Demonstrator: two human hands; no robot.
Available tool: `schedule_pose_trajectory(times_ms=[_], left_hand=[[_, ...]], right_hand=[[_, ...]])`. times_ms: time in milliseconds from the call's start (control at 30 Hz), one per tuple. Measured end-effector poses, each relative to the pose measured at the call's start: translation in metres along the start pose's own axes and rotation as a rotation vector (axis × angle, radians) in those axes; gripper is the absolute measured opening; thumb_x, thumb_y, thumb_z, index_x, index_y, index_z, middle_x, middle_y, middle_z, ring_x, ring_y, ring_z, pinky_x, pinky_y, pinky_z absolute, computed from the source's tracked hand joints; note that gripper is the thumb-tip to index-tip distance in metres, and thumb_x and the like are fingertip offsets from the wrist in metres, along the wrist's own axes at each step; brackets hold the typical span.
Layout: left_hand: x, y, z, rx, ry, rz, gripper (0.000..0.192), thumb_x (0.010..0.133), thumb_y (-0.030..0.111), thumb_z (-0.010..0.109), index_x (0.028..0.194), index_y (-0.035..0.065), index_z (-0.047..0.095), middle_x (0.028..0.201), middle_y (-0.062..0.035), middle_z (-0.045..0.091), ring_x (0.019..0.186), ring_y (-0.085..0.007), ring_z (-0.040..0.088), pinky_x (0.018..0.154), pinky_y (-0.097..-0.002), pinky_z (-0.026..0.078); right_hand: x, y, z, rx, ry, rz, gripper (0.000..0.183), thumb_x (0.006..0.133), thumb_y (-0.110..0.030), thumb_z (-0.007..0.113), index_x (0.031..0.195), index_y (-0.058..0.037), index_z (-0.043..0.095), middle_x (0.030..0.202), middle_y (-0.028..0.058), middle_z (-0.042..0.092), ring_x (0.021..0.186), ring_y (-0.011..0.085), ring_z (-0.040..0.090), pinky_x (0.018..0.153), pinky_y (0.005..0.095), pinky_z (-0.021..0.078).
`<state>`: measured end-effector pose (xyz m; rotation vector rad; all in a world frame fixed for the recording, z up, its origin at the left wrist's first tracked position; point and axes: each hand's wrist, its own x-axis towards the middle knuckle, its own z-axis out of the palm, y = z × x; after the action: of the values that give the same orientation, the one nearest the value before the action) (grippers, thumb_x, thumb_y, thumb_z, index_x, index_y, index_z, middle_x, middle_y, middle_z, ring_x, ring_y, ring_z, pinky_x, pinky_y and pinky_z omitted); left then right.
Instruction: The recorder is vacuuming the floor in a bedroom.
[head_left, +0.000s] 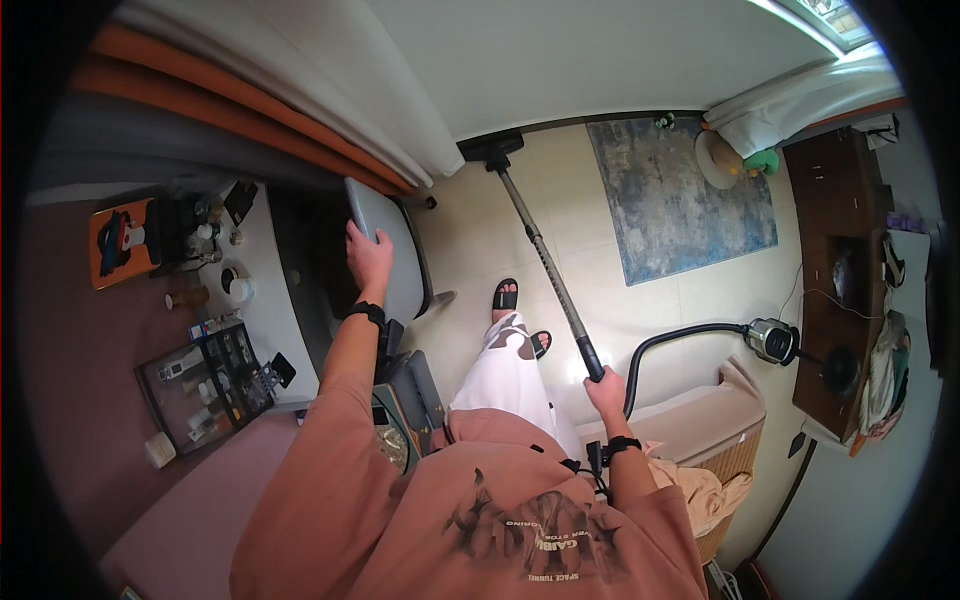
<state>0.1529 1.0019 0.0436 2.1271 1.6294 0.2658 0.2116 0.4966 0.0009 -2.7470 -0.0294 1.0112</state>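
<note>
My right hand is wrapped around the handle end of a vacuum cleaner wand. The wand slants away across the tiled floor to a dark floor nozzle, which lies at the foot of the wall beside the white curtain. From the handle a black hose curves right to a silver and black vacuum canister. My left hand grips the edge of a grey chair beside the desk, thumb on its near face; the fingertips are partly hidden behind the edge.
White and orange curtains hang at upper left. On the left, a white desk bears jars and a clear-fronted organizer. A blue-grey rug lies at right before a brown cabinet. A bed stands close by my right arm.
</note>
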Motion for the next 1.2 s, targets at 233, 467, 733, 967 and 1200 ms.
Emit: schedule_pose_trajectory(times_ms=[233, 467, 733, 967, 1200], left_hand=[[0.0, -0.002, 0.001, -0.006, 0.028, 0.025, 0.056, 0.085, 0.023, 0.057, 0.133, -0.0002, 0.039, 0.127, -0.0273, 0.052, 0.112, -0.0436, 0.055, 0.095, -0.0482, 0.046], [0.003, -0.007, 0.003, 0.023, 0.042, 0.037, 0.058, 0.084, 0.024, 0.058, 0.133, 0.0, 0.04, 0.125, -0.0265, 0.053, 0.11, -0.0436, 0.056, 0.093, -0.0483, 0.047], [0.0, -0.006, 0.003, 0.03, 0.052, 0.012, 0.057, 0.084, 0.024, 0.058, 0.133, -0.0001, 0.039, 0.126, -0.0273, 0.052, 0.111, -0.0439, 0.055, 0.093, -0.0482, 0.047], [0.002, 0.001, 0.001, 0.019, 0.023, 0.018, 0.057, 0.084, 0.023, 0.057, 0.133, 0.0002, 0.039, 0.127, -0.0274, 0.051, 0.111, -0.0442, 0.055, 0.094, -0.0475, 0.047], [0.001, -0.003, 0.001, 0.017, 0.024, -0.011, 0.058, 0.084, 0.024, 0.058, 0.133, 0.0008, 0.04, 0.127, -0.0269, 0.052, 0.112, -0.0435, 0.055, 0.095, -0.048, 0.046]], right_hand=[[0.0, 0.005, 0.001, 0.02, -0.11, -0.057, 0.036, 0.068, -0.027, 0.071, 0.092, -0.0003, 0.065, 0.082, 0.0228, 0.067, 0.08, 0.0377, 0.067, 0.075, 0.0445, 0.0528], [-0.003, -0.005, -0.025, 0.009, -0.062, -0.106, 0.035, 0.068, -0.026, 0.069, 0.092, -0.0009, 0.065, 0.083, 0.0226, 0.068, 0.081, 0.0382, 0.067, 0.075, 0.0449, 0.0527], [-0.055, -0.006, -0.043, -0.079, -0.121, -0.147, 0.033, 0.068, -0.024, 0.067, 0.092, -0.0029, 0.062, 0.078, 0.025, 0.066, 0.078, 0.0428, 0.065, 0.073, 0.0494, 0.0516], [-0.099, 0.097, -0.071, -0.285, -0.185, -0.129, 0.029, 0.068, -0.027, 0.066, 0.088, -0.007, 0.063, 0.077, 0.0219, 0.066, 0.079, 0.042, 0.064, 0.073, 0.0502, 0.0508], [-0.093, 0.097, -0.112, -0.298, -0.067, -0.259, 0.027, 0.063, -0.024, 0.067, 0.084, -0.0077, 0.066, 0.067, 0.0207, 0.063, 0.068, 0.04, 0.063, 0.064, 0.0478, 0.0514]])
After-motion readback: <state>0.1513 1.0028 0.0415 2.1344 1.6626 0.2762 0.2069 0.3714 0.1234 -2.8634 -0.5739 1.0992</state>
